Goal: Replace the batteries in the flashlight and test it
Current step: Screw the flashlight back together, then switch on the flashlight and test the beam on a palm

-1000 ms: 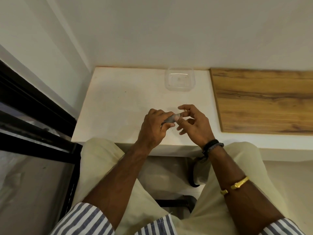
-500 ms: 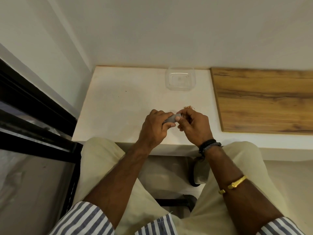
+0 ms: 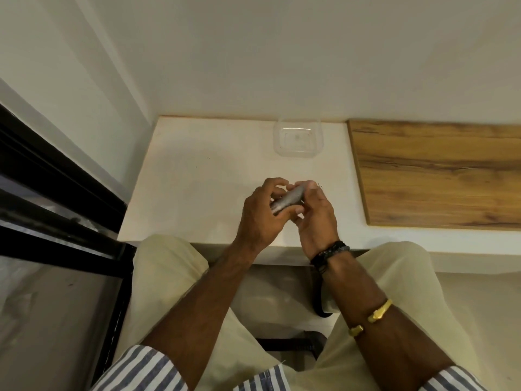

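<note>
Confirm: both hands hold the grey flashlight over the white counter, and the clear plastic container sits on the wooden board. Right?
Not quite. The head view shows the clear plastic container on the white counter by the back wall, left of the wooden board, not on it. The rest stands: left hand and right hand both hold the grey flashlight over the counter.

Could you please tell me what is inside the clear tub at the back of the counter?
The tub looks empty; only its ridged base shows through. Nothing covers it.
</note>
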